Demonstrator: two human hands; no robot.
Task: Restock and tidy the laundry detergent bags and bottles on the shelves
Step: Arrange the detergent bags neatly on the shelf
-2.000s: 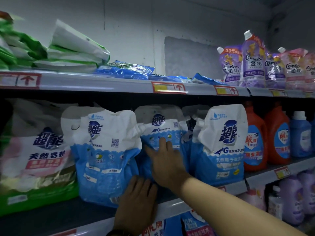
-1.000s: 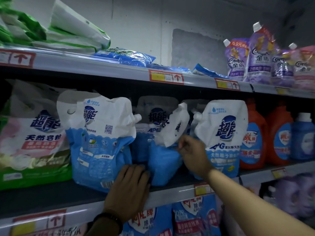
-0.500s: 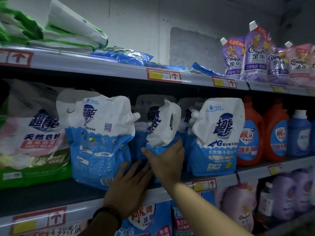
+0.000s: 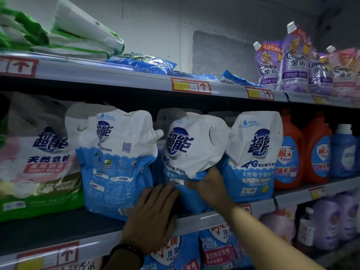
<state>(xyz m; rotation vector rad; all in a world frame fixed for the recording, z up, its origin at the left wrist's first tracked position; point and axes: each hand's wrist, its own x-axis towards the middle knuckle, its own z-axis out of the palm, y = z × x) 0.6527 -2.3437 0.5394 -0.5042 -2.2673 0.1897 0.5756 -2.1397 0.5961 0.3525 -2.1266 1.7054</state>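
blue film dents under the right hand [image 4: 209, 187]: its thumb lies across the front of the middle pouch [image 4: 187, 145] and the other fingers curl round the pouch's right side at the waist, gripping it, their tips hidden behind it. the left hand [image 4: 153, 217], with a dark wristband [image 4: 126, 252], lies flat, fingers straight and close together, fingertips [image 4: 167, 189] pressing the foot of the same pouch beside the left pouch [image 4: 116, 162]. half a second ago this pouch stood edge-on to the aisle; now its printed face looks outward, logo readable, in line with the right pouch [image 4: 253, 152]. by that, facing this one looks nearly done: it stands at the front edge of the middle shelf [image 4: 198, 221], close against the right pouch and just beside the left one, white top slumped, so it probably needs only settling upright. the left pouch leans and shows a qr code and barcode, which suggests it is back to front. a green and pink bag [image 4: 39, 162] fills the shelf's left end; orange bottles [image 4: 288, 152] and a blue bottle [image 4: 342, 151] stand toward its right end. the upper shelf [image 4: 116, 75] carries green-white bags [image 4: 78, 36], flat blue packets [image 4: 142, 63] and purple pouches [image 4: 292, 59]. below are more pouches [image 4: 220, 248] and purple bottles [image 4: 331, 223]. a bare grey wall [image 4: 214, 20] backs it all, dimly lit.
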